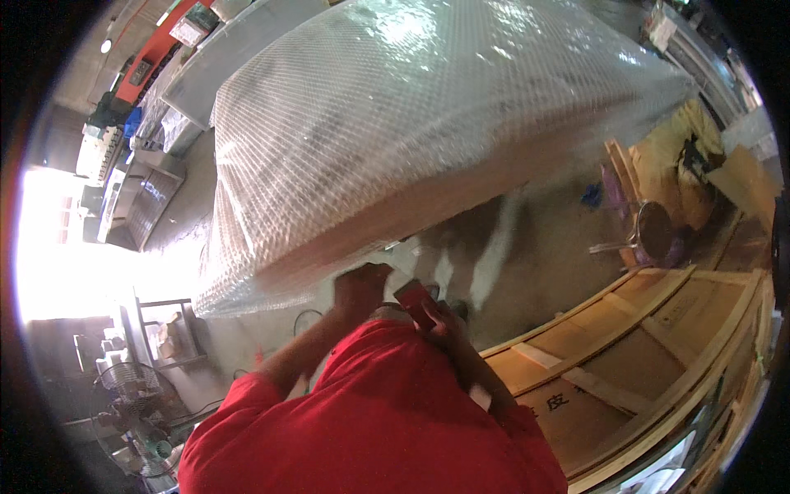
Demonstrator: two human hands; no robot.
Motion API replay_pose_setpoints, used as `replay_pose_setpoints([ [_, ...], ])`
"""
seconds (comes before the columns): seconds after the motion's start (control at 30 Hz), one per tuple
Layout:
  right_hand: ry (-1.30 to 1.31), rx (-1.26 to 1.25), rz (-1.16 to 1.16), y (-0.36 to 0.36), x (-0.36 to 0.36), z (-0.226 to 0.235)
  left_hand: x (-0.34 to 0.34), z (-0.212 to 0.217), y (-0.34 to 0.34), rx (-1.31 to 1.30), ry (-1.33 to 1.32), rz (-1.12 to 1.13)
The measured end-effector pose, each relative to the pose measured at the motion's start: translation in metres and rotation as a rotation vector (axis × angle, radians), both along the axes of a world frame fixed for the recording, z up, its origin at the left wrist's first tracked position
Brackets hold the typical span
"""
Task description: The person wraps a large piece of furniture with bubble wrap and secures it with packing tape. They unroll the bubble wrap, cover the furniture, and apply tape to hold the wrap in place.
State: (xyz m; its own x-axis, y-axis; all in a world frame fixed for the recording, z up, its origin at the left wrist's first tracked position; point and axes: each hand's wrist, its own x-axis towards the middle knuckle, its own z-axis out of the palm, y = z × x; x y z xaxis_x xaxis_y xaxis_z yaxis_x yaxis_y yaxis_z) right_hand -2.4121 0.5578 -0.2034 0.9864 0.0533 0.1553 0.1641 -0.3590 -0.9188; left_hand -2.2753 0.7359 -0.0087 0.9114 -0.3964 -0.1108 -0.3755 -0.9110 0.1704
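A large, bulky item wrapped in clear bubble wrap (346, 140) fills the upper middle, with a brownish layer showing through along its near lower side. My left hand (362, 290) is just below that near edge, its fingers curled closed. Whatever it may hold is hidden, and I cannot tell whether it touches the wrap. In front of my body, my right hand (445, 324) grips a flat, reddish, block-like object (415, 303) whose exact kind is unclear. Its fingers are wrapped round the lower end, and the object points up toward the wrapped item.
Wooden crate panels (609, 354) lean at the right. Beyond them are a round-topped stool (652, 230) and a yellow sack (687, 156). A wire-caged fan (136, 403) stands at the lower left, near a dark metal frame (169, 329). Grey floor (551, 255) shows below the wrapped item.
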Motion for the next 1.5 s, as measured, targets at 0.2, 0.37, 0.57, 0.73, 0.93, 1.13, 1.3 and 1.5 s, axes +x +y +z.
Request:
replay_pose_setpoints([
  [0.2, -0.379, 0.099, 0.013, 0.076, 0.075, -0.028, 0.011, 0.039, 0.046, 0.180, -0.691, -0.283],
  [0.37, -0.305, 0.088, -0.044, 0.109, 0.118, -0.025, 0.031, 0.019, 0.054, 0.399, -0.832, -0.211],
  [0.57, -0.031, -0.133, -0.095, 0.105, 0.090, -0.077, 0.033, 0.010, 0.059, 0.357, -0.863, -0.179],
  [0.73, -0.038, -0.091, -0.126, 0.080, 0.034, -0.115, 0.021, 0.011, 0.053, 0.352, -0.732, -0.091],
  [0.93, 0.313, 0.232, 0.148, 0.029, -0.013, -0.048, -0.059, -0.052, 0.075, -0.273, 0.184, 0.364],
  [1.13, 0.465, 0.150, 0.363, -0.005, -0.032, 0.038, -0.125, -0.082, 0.063, -1.231, 1.344, 1.045],
  [1.3, 0.434, 0.063, 0.393, -0.010, -0.027, 0.080, -0.148, -0.078, 0.036, -1.420, 1.166, 1.028],
  [1.5, 0.540, -0.250, 0.244, 0.023, -0.032, 0.104, -0.161, -0.084, 0.034, -1.264, 1.180, 0.936],
])
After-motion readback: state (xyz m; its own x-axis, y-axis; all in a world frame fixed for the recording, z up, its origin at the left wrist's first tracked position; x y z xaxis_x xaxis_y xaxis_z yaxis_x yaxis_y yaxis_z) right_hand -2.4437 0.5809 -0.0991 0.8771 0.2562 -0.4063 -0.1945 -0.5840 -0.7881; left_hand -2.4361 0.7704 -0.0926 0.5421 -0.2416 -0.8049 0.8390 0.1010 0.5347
